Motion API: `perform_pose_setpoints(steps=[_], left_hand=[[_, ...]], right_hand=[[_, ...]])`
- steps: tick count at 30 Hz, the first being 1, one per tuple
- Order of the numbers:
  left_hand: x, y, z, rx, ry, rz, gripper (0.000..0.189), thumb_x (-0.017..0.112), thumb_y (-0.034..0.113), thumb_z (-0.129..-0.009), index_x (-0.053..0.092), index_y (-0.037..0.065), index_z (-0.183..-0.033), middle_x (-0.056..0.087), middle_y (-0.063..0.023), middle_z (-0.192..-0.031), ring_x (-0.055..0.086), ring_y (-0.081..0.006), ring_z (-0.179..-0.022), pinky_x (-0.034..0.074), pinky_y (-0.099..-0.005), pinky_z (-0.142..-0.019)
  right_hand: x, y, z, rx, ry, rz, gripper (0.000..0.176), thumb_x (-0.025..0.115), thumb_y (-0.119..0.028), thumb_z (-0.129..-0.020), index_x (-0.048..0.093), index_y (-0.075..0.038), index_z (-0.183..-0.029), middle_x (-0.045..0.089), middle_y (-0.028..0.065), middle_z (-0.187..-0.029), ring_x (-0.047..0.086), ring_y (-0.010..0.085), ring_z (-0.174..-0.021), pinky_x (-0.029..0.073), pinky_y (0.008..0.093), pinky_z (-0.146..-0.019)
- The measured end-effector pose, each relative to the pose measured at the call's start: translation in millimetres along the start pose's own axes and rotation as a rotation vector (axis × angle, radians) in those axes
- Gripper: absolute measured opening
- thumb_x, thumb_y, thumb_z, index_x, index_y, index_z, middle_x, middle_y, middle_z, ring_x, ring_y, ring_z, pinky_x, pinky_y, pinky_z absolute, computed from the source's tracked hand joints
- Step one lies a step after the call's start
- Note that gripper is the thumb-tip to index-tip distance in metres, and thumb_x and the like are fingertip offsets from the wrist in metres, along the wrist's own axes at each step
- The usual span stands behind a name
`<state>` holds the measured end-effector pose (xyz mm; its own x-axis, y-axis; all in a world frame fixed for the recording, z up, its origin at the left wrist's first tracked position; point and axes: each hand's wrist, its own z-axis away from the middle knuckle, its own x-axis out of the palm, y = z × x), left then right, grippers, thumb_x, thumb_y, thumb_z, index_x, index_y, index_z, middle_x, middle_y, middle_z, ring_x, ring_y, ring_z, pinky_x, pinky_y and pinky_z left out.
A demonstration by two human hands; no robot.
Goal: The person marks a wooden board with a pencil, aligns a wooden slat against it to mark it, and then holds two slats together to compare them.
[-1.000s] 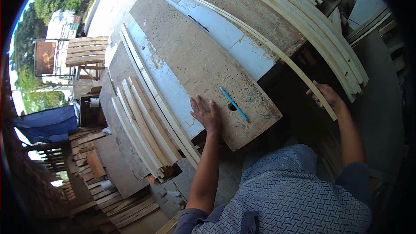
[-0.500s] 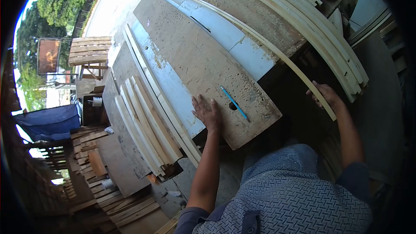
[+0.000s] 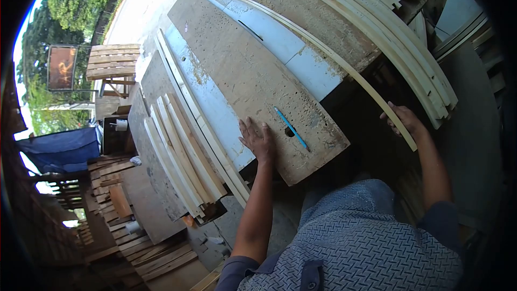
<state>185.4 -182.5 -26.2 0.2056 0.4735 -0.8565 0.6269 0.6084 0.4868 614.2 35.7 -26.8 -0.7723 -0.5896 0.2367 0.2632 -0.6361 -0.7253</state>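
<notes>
My left hand lies flat with fingers spread on the left edge of a worn brown board, close to its near end. A blue pencil rests on that board beside a dark hole, to the right of the hand. Out to the right, my right hand grips the near end of a long thin wooden strip. The strip runs away over the white bench surface and looks curved in this wide lens. Part of the right hand's fingers is behind the strip.
Long pale planks are stacked at the upper right, with notched ends. More wooden strips lie to the left of the board. Sawdust is scattered on the bench. Pallets and loose slats stand at the lower left.
</notes>
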Motion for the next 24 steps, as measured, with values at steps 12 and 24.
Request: perform_pose_setpoints(steps=[12,24], left_hand=[[-1.5,1.7,0.3,0.003,0.001,-0.001,0.065,0.055,0.041,-0.094,0.038,0.008,-0.148,0.022,-0.0162,-0.160,0.017,-0.0312,-0.149,0.000,-0.0553,-0.119],[0.2,0.9,0.5,0.001,0.002,-0.013,0.065,0.054,0.042,-0.095,0.037,0.009,-0.149,0.022,-0.0151,-0.160,0.018,-0.0308,-0.149,0.000,-0.0548,-0.119]], right_hand=[[-0.3,0.3,-0.5,0.000,-0.008,0.006,0.063,0.047,-0.062,-0.096,0.065,-0.001,-0.097,0.050,-0.0009,-0.058,0.051,0.0078,-0.040,0.042,0.0232,-0.036],[0.0,0.8,0.9,-0.017,-0.001,0.013,0.063,0.048,-0.062,-0.096,0.066,-0.002,-0.097,0.051,-0.0009,-0.058,0.052,0.0082,-0.041,0.042,0.0238,-0.037]])
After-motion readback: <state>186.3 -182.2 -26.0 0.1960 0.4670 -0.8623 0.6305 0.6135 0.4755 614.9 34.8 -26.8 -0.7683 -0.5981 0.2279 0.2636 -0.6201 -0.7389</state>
